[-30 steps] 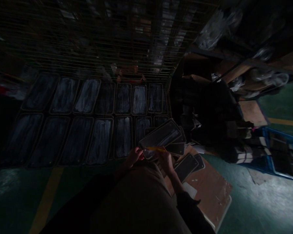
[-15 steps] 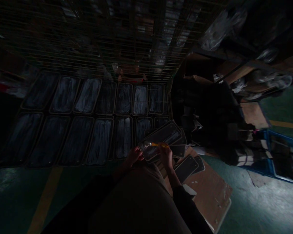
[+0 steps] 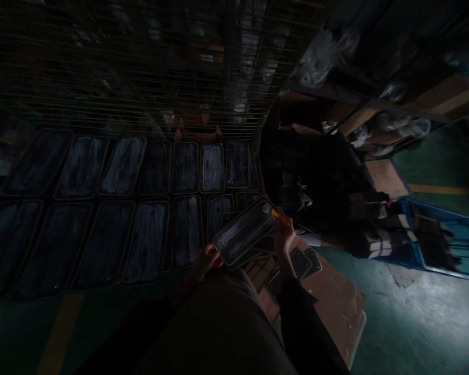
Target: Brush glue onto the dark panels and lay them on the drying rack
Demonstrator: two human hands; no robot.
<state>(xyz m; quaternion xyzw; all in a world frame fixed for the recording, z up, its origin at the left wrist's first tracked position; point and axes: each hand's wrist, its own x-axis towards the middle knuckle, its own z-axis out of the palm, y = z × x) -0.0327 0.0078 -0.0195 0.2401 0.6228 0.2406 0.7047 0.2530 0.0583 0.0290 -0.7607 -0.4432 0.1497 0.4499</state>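
Note:
My left hand (image 3: 207, 259) grips the near end of a dark oblong panel (image 3: 242, 234) with a pale rim, held tilted above my lap. My right hand (image 3: 284, 235) is closed on a thin yellow-handled brush (image 3: 280, 216) whose tip rests at the panel's far end. White streaks cover the panel's face. Below my hands lie more dark panels (image 3: 301, 263) on a brown board (image 3: 332, 302).
Two rows of several streaked dark panels (image 3: 148, 229) lie on the green floor ahead. A wire cage (image 3: 140, 67) stands behind them. Cluttered shelves (image 3: 359, 120) and a blue crate (image 3: 441, 239) are to the right. A yellow floor line (image 3: 58, 333) runs at the lower left.
My right hand has drawn the brush along the panel from its near end to its far end. The view has shifted a little to the right.

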